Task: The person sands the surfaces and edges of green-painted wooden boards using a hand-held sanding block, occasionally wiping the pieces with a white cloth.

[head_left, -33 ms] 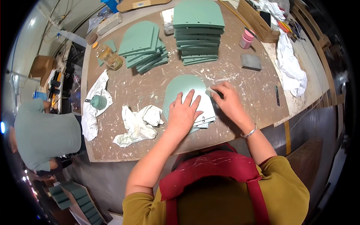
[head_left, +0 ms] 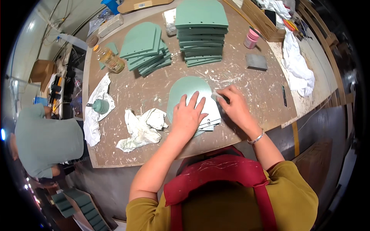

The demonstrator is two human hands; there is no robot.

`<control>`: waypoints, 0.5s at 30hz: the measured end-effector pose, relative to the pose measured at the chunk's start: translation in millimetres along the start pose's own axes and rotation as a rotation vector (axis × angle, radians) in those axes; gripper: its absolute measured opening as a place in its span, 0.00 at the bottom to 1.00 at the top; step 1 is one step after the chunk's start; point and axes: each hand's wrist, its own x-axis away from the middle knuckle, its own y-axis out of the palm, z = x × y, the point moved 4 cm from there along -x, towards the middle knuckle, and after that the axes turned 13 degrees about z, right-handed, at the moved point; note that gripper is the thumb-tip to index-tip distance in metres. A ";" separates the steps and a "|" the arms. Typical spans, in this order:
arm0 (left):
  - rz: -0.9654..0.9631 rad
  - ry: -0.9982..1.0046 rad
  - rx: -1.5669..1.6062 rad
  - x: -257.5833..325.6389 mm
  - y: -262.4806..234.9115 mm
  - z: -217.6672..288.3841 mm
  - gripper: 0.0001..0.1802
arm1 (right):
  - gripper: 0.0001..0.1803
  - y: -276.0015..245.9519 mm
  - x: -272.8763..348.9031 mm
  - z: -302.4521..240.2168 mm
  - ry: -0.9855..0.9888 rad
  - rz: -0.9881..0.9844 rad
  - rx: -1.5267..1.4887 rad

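Several green panels with one rounded end lie stacked at the middle of the table's near side, the top panel (head_left: pixel 191 85) showing a glossy sheen and small holes along its straight end. My left hand (head_left: pixel 187 115) rests flat on it, fingers spread. At the panel's right edge, my right hand (head_left: pixel 234 104) pinches a small pale pad (head_left: pixel 216 94) between thumb and fingers. The pad touches or nearly touches that edge; most of it is hidden by the fingers. A crumpled white cloth (head_left: pixel 142 129) lies left of my left forearm.
Behind stand a tall stack of green panels (head_left: pixel 202 15) and a lower, fanned stack (head_left: pixel 140 38). A bottle (head_left: pixel 110 59), a pink bottle (head_left: pixel 251 39), a grey block (head_left: pixel 256 62) and a dark pen-like tool (head_left: pixel 284 96) surround the work area. Another person (head_left: pixel 50 138) is at left.
The view has shifted very slightly. Both hands keep nearly the same places on the panel and at its right edge.
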 end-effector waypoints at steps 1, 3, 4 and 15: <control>0.017 0.031 -0.011 -1.0 0.1 -0.2 0.29 | 0.11 -3.9 10.1 -2.1 -0.032 0.021 0.005; 0.004 0.059 -0.001 -3.4 -1.7 0.5 0.30 | 0.11 -14.9 31.7 -11.2 -0.018 0.043 0.031; -0.001 0.070 -0.003 -4.3 -2.1 0.6 0.30 | 0.12 -18.7 41.9 -15.4 -0.018 0.053 0.049; -0.082 0.249 0.187 -25.9 -8.8 -44.9 0.26 | 0.17 -52.6 102.1 -26.7 0.111 0.212 0.096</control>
